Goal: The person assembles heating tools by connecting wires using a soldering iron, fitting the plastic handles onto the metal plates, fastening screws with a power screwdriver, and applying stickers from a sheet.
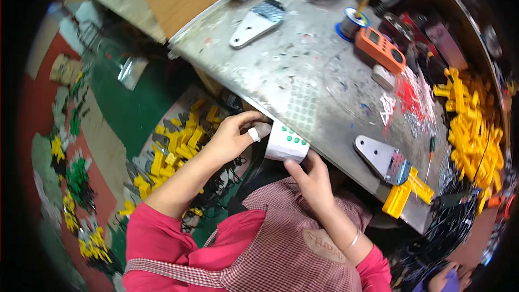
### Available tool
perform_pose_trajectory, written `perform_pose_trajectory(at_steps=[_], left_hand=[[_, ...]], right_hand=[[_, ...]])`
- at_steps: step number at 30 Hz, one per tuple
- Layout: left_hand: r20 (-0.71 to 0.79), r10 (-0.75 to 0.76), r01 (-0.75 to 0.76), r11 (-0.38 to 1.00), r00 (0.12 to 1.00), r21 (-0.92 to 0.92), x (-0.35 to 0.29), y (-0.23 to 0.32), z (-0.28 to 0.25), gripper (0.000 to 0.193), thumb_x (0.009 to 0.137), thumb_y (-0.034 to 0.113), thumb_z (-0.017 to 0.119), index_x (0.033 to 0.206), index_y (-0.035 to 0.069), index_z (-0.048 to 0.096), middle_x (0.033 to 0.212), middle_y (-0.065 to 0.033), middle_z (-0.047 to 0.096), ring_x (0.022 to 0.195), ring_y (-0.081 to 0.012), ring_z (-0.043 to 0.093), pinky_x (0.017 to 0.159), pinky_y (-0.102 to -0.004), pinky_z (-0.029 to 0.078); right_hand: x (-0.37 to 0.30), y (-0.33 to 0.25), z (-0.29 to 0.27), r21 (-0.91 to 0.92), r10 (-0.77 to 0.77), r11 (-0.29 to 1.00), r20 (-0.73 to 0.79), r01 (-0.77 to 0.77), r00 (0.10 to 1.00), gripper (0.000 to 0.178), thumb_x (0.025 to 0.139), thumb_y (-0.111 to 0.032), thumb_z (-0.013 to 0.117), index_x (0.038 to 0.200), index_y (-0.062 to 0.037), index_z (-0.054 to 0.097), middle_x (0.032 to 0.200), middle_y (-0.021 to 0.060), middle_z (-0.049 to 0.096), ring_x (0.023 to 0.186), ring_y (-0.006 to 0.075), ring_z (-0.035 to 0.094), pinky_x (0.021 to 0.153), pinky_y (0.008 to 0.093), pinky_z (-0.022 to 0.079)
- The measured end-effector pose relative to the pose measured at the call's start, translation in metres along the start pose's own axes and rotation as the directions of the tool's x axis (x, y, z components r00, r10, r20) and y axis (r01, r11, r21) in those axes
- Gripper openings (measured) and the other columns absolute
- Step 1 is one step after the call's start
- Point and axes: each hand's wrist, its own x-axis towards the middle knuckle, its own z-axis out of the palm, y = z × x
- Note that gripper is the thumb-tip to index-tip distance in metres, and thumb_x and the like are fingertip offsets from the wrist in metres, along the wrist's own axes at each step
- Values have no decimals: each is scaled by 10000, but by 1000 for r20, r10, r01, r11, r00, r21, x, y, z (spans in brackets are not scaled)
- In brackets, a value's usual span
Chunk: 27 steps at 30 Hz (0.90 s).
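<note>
Both hands, left [230, 138] and right [309, 176], pinch a curled sticker sheet [285, 143] at the bench [303, 65] edge; risk: creasing, stickers lifting.

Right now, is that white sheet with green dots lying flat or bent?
Bent: the white sheet curls over the table edge, held by both hands.

Workshop: cluttered metal workbench [303, 70], multimeter [380, 48]

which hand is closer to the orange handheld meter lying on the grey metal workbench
Right. The right hand grips the white sheet of green dots at the bench's near edge, below and left of the orange meter. The left hand lies farther left, off the workbench.
</note>
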Motion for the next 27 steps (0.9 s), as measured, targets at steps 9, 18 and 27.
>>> perform_pose_trajectory(at_steps=[9, 18, 27], left_hand=[[172, -180, 224, 932, 968, -285, -3, 14, -23, 410, 798, 168, 730, 1138, -9, 582, 915, -40, 675, 755, -92, 638, 626, -208, 492], [169, -129, 122, 991, 977, 50, -28, 45, -77, 582, 696, 23, 748, 1230, -16, 521, 873, -23, 622, 786, -107, 622, 718, -249, 507], [-280, 51, 32, 958, 959, 286, -48, 19, -59, 146, 779, -62, 633, 901, -14, 570, 888, -58, 625, 704, -104, 614, 572, -225, 496]], right_hand=[[-18, 11, -13, -3, 42, 999, 563, -49, 826, 294, 886, -184, 604, 1097, 20, 617, 927, 122, 688, 821, 139, 636, 746, 309, 498], [-20, -49, -44, -80, 53, 996, 339, -28, 939, 286, 834, -124, 631, 1093, -7, 599, 932, 156, 695, 871, 244, 689, 775, 323, 511], [-26, -62, -51, -739, -528, 596, -66, 314, 847, 350, 771, -130, 690, 1100, -48, 604, 895, 111, 595, 800, 291, 603, 668, 364, 499]])
